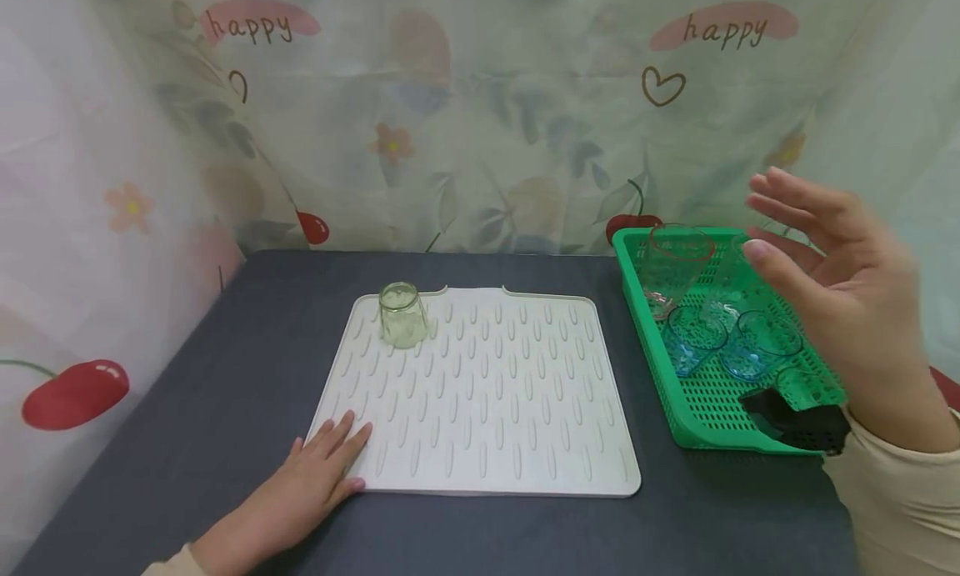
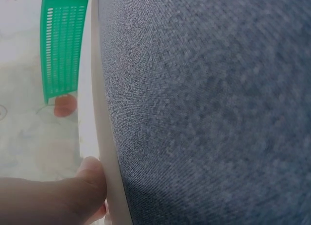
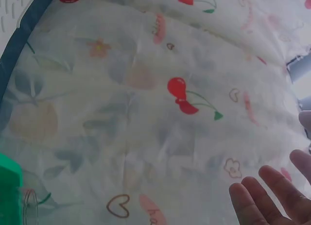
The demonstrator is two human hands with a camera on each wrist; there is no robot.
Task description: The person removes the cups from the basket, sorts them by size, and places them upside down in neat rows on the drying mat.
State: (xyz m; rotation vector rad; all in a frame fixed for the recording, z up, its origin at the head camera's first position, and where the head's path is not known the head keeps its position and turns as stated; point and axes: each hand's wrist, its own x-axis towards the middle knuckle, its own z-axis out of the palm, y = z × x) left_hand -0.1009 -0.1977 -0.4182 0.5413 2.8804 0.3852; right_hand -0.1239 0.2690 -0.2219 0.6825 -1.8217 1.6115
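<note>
A pale greenish glass [image 1: 403,318] stands upside down at the back left of a white ribbed drying mat [image 1: 487,409]. My left hand [image 1: 315,480] rests with spread fingers on the mat's front left corner. In the left wrist view its thumb [image 2: 90,179] lies along the mat's edge. Raised over the right side of a green basket [image 1: 660,384], my right hand [image 1: 847,284] has loosely bent fingers and holds nothing. Inside the basket are a tall clear glass with a reddish rim [image 1: 678,263], blue-tinted glasses [image 1: 693,343] and a greenish glass [image 1: 802,388], partly behind the wrist.
Dark cloth [image 1: 247,376] covers the table under the mat and basket. A printed curtain [image 1: 480,126] hangs behind and at both sides, close to the table's back edge. A black wrist camera [image 1: 798,422] overlaps the basket's front right corner in the head view.
</note>
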